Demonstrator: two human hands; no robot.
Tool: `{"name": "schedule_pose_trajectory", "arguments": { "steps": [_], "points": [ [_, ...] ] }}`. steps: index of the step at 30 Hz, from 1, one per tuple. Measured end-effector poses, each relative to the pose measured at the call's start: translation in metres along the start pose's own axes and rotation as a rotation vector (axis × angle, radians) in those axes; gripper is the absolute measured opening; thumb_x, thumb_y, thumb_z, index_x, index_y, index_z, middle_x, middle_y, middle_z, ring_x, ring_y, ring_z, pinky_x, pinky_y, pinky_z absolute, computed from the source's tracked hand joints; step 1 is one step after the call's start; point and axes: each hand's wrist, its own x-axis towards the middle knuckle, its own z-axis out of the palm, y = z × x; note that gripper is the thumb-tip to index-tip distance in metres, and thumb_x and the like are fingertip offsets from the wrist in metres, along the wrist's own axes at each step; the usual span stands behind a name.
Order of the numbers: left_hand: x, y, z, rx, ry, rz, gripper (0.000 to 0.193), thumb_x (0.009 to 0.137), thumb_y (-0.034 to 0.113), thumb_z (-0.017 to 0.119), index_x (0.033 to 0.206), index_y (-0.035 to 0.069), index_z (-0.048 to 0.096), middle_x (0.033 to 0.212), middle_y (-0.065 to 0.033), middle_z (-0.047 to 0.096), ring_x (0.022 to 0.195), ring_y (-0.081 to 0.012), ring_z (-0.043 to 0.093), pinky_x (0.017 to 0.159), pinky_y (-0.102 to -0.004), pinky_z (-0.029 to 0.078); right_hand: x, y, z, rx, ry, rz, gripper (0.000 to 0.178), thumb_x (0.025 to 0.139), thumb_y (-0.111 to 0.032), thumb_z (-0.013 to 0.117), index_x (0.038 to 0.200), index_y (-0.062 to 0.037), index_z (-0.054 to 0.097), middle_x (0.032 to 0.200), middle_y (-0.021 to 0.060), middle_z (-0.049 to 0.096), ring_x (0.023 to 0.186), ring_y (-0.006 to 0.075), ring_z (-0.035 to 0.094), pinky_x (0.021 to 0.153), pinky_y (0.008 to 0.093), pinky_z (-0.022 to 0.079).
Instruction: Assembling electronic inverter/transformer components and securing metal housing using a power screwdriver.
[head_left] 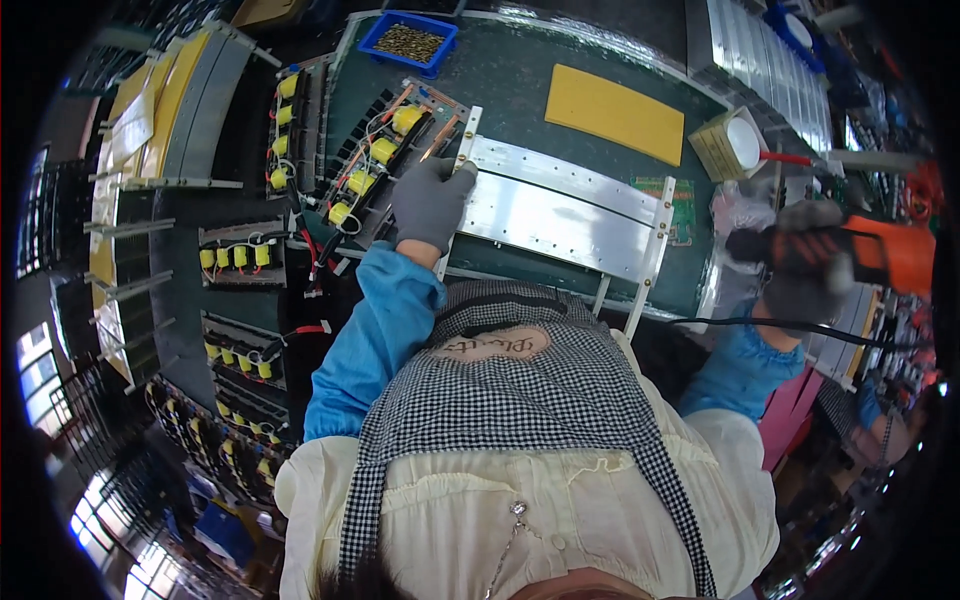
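Note:
A shiny aluminium panel [560, 222] with rows of small holes lies across the bench in front of me. Pale rails with screws cross both of its ends. My left hand [435, 203], in a grey glove, is closed at the left rail [470, 135], its thumb against the metal. Off to the right, my right hand [808, 262], in a dark glove and smeared by motion, grips an orange and black power drill [880, 252]. The drill is held apart from the panel. A black cord [800, 325] runs below that hand.
Circuit boards with yellow coils [382, 150] stand left of the panel. Behind are a blue bin [408, 44] of small brass-coloured parts and a yellow sheet [615, 113]. A green circuit board [682, 205], a white roll [742, 138] and stacked metal panels [765, 75] are at right.

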Motion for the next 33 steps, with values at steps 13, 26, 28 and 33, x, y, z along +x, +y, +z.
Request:
{"name": "schedule_pose_trajectory", "arguments": {
  "steps": [13,26,28,33],
  "points": [
    [-0.003,0.002,-0.004,0.066,-0.039,-0.048,0.039,0.080,0.042,0.071,0.097,0.007,0.075,0.084,-0.0138,0.072,0.082,-0.0278,0.070,0.077,-0.0376,0.053,0.087,0.115,0.215,0.011,-0.242,-0.114,0.021,0.084,-0.006,0.064,0.103,0.0006,0.065,0.095,0.0117,0.069,0.085,0.0212,0.069,0.078,0.0364,0.058],
    [-0.004,0.005,-0.010,0.092,-0.073,-0.067,0.035,0.080,0.042,0.072,0.096,0.010,0.074,0.083,-0.0124,0.071,0.082,-0.0289,0.069,0.076,-0.0403,0.053,0.085,0.141,0.221,0.022,-0.263,-0.077,0.072,0.082,0.001,0.065,0.144,0.0002,0.030,0.095,0.0128,0.069,0.087,0.0212,0.068,0.078,0.0348,0.058],
    [-0.004,0.005,-0.009,0.089,-0.069,-0.067,0.035,0.080,0.041,0.072,0.096,0.010,0.074,0.083,-0.0123,0.071,0.082,-0.0291,0.069,0.076,-0.0403,0.053,0.085,0.141,0.223,-0.004,-0.276,-0.075,0.077,0.082,0.001,0.065,0.148,0.0001,0.024,0.095,0.0127,0.068,0.087,0.0208,0.068,0.078,0.0341,0.058],
    [-0.005,0.004,-0.010,0.092,-0.066,-0.073,0.033,0.078,0.041,0.072,0.094,0.012,0.074,0.083,-0.0121,0.071,0.083,-0.0299,0.069,0.077,-0.0409,0.053,0.083,0.137,0.233,-0.063,-0.271,0.000,0.052,0.081,-0.001,0.067,0.130,0.0018,0.050,0.088,0.0097,0.068,0.078,0.0147,0.066,0.068,0.0293,0.056]
  ]
}}
